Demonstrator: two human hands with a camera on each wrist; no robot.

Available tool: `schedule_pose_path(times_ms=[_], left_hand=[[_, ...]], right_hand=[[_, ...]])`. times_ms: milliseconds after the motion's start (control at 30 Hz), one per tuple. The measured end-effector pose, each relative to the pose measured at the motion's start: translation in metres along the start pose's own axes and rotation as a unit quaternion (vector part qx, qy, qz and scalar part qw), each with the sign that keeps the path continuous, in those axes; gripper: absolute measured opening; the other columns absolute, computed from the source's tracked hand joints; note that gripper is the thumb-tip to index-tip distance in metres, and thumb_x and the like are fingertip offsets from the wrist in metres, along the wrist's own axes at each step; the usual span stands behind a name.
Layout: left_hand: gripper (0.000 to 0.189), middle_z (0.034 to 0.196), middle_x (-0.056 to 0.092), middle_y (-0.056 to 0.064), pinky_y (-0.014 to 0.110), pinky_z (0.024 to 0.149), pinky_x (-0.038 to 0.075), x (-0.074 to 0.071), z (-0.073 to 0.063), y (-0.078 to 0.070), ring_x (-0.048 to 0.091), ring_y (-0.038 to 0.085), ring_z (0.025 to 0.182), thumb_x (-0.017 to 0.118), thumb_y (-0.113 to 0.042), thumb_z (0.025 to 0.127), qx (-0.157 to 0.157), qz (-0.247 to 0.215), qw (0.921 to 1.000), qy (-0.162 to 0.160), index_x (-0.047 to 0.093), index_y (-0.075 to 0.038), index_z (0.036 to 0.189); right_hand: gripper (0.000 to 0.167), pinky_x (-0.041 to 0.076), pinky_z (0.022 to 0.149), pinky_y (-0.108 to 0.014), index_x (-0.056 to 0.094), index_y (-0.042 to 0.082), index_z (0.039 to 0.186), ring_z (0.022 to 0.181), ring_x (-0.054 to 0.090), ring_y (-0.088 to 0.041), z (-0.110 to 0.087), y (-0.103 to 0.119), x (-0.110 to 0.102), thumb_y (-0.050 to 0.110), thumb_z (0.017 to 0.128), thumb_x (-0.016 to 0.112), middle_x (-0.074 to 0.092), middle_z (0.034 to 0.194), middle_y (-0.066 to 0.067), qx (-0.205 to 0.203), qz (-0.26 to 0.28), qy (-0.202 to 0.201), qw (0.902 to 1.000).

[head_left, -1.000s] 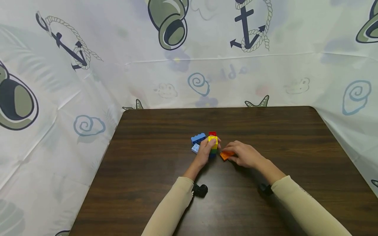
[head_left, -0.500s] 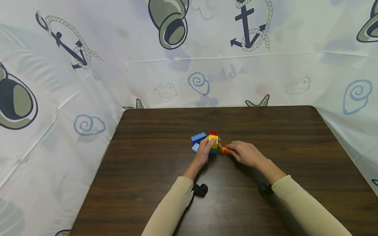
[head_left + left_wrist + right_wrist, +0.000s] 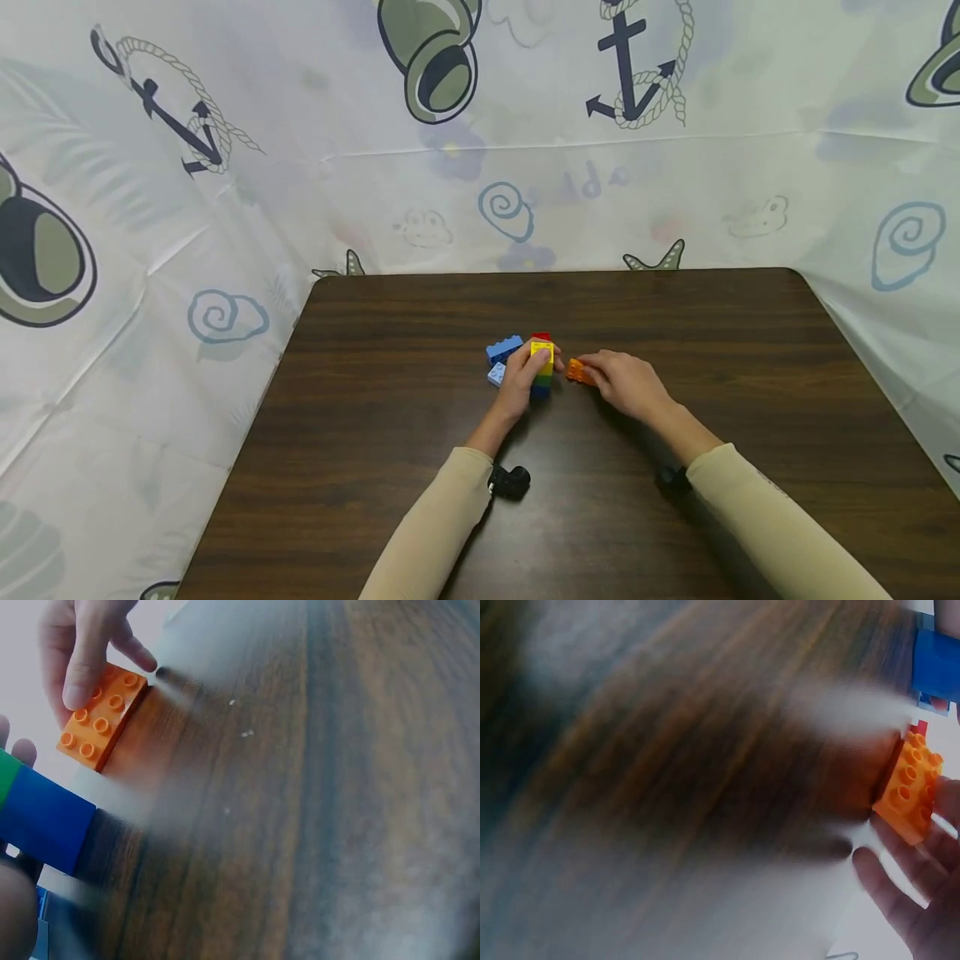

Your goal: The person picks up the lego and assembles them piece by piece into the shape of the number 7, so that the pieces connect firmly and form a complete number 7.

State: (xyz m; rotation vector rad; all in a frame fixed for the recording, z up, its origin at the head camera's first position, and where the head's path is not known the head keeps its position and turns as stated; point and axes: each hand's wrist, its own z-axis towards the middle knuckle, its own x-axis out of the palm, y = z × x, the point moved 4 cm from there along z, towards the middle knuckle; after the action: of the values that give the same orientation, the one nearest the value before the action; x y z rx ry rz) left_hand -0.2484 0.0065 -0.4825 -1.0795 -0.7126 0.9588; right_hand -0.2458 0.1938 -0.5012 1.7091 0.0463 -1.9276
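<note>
Three colours make up the stack point(image 3: 547, 372): yellow on top, green under it, dark blue at the foot, standing on or just over the table point(image 3: 585, 508), near its middle; which, I cannot tell. That much building looks done. Left hand point(image 3: 517, 379) grips it from 9 o'clock, thumb across the yellow and fingers curled round behind.

Just off the stack at 3 o'clock, and apart from it, is the orange brick point(image 3: 577, 372). Right hand point(image 3: 626, 383) pinches it from its own 3 o'clock side; the left wrist view shows a digit lying over its studs, two rows of them. Whether its underside touches the table is hard to tell. It is not joined to anything, so I judge adding it, if that is meant, to be a step not yet done.

Farther out, more seems left over: light blue brick point(image 3: 496, 375) at 9 o'clock from the stack, blue brick point(image 3: 504, 350) at 10, both beside the left hand and unstacked. Red brick point(image 3: 541, 337) shows at 12, partly hidden; whether it is loose or attached, I cannot tell.
</note>
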Motion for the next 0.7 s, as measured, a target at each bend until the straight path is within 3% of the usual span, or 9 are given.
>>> schedule_pose_path(times_ms=[233, 367, 533, 700], left_hand=[[0.031, 0.096, 0.061, 0.033, 0.026, 0.080, 0.048, 0.000, 0.000, -0.001, 0.057, 0.050, 0.093, 0.041, -0.014, 0.104, -0.016, 0.012, 0.9998, -0.010, 0.056, 0.012, 0.111], [0.031, 0.095, 0.059, 0.033, 0.026, 0.078, 0.048, 0.000, 0.001, -0.001, 0.056, 0.050, 0.091, 0.041, -0.014, 0.104, -0.011, 0.009, 0.9998, -0.013, 0.056, 0.012, 0.109], [0.034, 0.092, 0.055, 0.036, 0.025, 0.075, 0.046, 0.001, 0.001, -0.002, 0.051, 0.053, 0.087, 0.038, -0.014, 0.104, -0.007, 0.004, 0.9999, -0.013, 0.053, 0.017, 0.108], [0.036, 0.091, 0.055, 0.034, 0.024, 0.072, 0.046, 0.001, 0.001, 0.000, 0.051, 0.053, 0.085, 0.038, -0.015, 0.104, -0.014, 0.008, 0.9997, -0.017, 0.053, 0.017, 0.106]], right_hand=[[0.016, 0.051, 0.064, -0.037, 0.076, 0.010, 0.101, 0.071, 0.056, -0.013, 0.001, -0.003, 0.003, 0.021, 0.094, 0.067, 0.062, 0.088, 0.001, 0.003, -0.013, -0.013, 0.9998], [0.025, 0.053, 0.069, -0.040, 0.075, 0.009, 0.108, 0.076, 0.059, -0.016, 0.001, -0.001, 0.001, 0.028, 0.095, 0.066, 0.063, 0.093, -0.001, 0.018, -0.009, 0.007, 0.9998], [0.043, 0.052, 0.069, -0.041, 0.070, 0.005, 0.118, 0.077, 0.056, -0.018, -0.001, 0.006, -0.003, 0.034, 0.087, 0.075, 0.060, 0.096, -0.005, 0.029, -0.038, 0.060, 0.9970], [0.040, 0.050, 0.062, -0.037, 0.070, 0.005, 0.118, 0.073, 0.053, -0.017, -0.003, 0.009, -0.005, 0.027, 0.085, 0.076, 0.058, 0.096, -0.005, 0.035, -0.060, 0.075, 0.9948]])
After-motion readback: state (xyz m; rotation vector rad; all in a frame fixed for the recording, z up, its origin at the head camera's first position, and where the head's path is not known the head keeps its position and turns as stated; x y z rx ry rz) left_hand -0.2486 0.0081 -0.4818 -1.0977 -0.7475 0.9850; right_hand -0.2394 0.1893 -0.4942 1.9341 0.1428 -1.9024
